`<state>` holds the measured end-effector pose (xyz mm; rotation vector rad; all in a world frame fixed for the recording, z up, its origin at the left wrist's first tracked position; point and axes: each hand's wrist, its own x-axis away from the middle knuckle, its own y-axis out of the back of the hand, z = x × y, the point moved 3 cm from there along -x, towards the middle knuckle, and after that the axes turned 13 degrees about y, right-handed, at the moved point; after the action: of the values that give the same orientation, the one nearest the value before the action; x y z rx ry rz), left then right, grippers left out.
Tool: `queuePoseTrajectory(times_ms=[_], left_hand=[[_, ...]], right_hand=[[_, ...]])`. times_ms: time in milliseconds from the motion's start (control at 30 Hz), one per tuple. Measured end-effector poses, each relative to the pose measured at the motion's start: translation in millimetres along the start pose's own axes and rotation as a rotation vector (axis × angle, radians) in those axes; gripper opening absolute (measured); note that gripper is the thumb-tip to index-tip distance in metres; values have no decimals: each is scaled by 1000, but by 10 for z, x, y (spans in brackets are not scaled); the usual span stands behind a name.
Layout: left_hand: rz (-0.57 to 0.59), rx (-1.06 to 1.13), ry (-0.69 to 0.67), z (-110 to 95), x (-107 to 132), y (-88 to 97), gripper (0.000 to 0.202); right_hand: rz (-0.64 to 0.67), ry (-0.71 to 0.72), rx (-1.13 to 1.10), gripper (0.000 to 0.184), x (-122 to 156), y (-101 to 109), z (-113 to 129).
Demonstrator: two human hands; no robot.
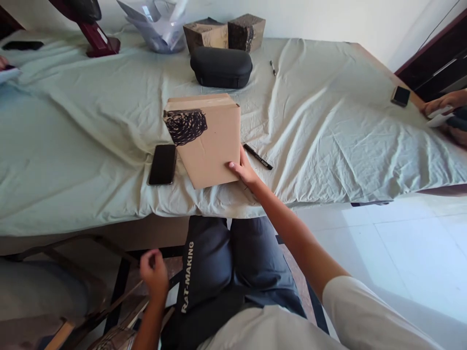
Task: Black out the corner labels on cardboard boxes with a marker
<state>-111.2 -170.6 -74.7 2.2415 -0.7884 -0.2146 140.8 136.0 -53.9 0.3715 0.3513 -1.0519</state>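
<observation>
A brown cardboard box [215, 143] is tilted over the cloth-covered table near its front edge. Dense black scribble covers its upper left corner. My right hand [245, 169] grips the lower right edge, thumb on the facing side and the other fingers hidden behind. Just right of that hand lies a black marker [258, 156]. A dark phone [162, 165] rests on the cloth left of the box. Below the table edge, beside my left thigh, my left hand [155, 274] hangs with fingers curled in, slightly blurred; nothing shows in it.
Behind the box sit a black zip case [221, 68], two scribbled cartons [246, 33] and a clear plastic bowl [160, 29]. A dark red stand [98, 41] is at back left. Another pen [273, 68] and phone [400, 96] lie rightward. Other people's hands show at both sides.
</observation>
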Motion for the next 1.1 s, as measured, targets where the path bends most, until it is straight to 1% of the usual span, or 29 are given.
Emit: queuePoseTrajectory(times_ms=[33,67,100,133,167,200,233,267,300,333,367,433,500,600,700,800,867,933,1033,1100], left_hand=[[-53,-1,-4,-82,-166,8,30],[-85,-7,-25,-223,-375,-2,26],[-92,-19,-62,-416,-610,-32,23],[-73,-41,-108,-643,-852,-84,24],[-32,-70,-156,-888,-1078,-156,30],[-10,-101,-180,-1123,-1274,-234,42],[10,-159,-177,-1330,-1430,-322,52],[22,-210,-150,-1499,-1542,-408,58],[44,-256,-110,-1623,-1611,-491,64],[68,-335,-59,-1702,-1646,-567,69],[84,-380,-25,-1748,-1657,-626,72],[95,-427,10,-1772,-1653,-693,76],[88,-419,29,-1762,-1673,-716,82],[88,-415,98,-1756,-1774,-740,97],[89,-404,137,-1794,-1885,-776,107],[87,-378,139,-1828,-1929,-796,109],[84,-360,120,-1835,-1908,-797,109],[79,-344,70,-1833,-1851,-794,106],[51,-315,-28,-1811,-1718,-788,95],[0,-228,-100,-1787,-1620,-768,87]], right_hand=[[-13,9,4,137,-4,1,-2],[-25,22,5,135,-7,1,-2],[-31,32,8,133,-10,-1,-1],[-33,36,17,132,-14,-4,0],[-32,33,31,133,-17,-7,2],[-29,29,47,134,-20,-10,3],[-31,26,60,135,-24,-11,6],[-36,27,66,136,-28,-12,10],[-43,33,63,137,-31,-12,14],[-52,40,58,136,-35,-13,14],[-58,41,55,134,-38,-15,9],[-69,31,56,132,-43,-21,-22],[-89,27,41,134,-51,-30,-78],[-148,50,-27,138,-70,-45,-190],[-175,82,-88,132,-88,-62,-289],[-168,89,-104,126,-94,-70,-336],[-171,82,-97,127,-91,-67,-334],[-185,75,-89,127,-83,-60,-315],[-205,78,-91,126,-71,-54,-285],[-200,84,-96,124,-67,-56,-283]])
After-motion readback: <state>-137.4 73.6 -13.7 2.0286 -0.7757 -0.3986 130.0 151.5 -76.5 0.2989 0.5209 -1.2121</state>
